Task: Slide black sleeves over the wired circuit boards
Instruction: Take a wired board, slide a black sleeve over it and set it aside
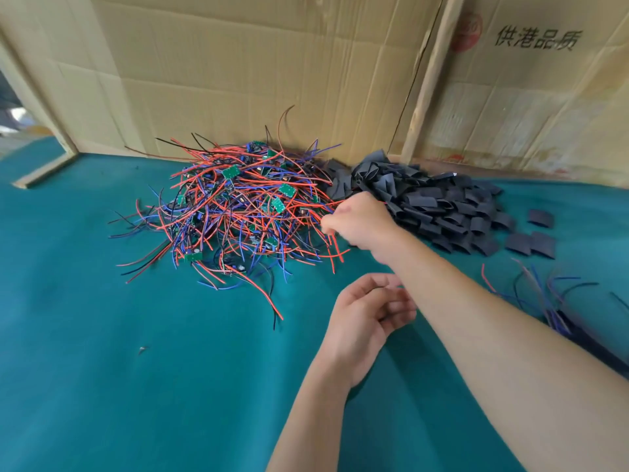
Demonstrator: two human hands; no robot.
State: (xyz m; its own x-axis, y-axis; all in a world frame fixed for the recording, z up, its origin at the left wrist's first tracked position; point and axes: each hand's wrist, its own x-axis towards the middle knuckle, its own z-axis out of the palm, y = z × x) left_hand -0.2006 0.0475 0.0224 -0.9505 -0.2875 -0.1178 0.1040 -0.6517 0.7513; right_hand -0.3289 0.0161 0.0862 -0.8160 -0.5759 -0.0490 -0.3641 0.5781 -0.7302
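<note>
Your right hand (357,221) pinches into the wired-board pile (235,212), sleeve heap (435,202) just behind it; contents unclear. Left hand (366,315) waits loosely curled, empty, to receive.

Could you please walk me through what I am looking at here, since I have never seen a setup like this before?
There is no machine: a person works with bare hands, and the single picture comes from a camera on their head, looking down at a table covered in green cloth. The tangled heap is small green circuit boards with red, blue and black wires. Beside it, on the right, lies a pile of black sleeves, which are meant to slide over the boards. A few finished pieces seem to lie at the far right, though they are blurred. The right hand reaches into the edge of the heap, pinching at wires. The left hand waits, loosely curled and apparently holding nothing. Cardboard stands behind.
</note>
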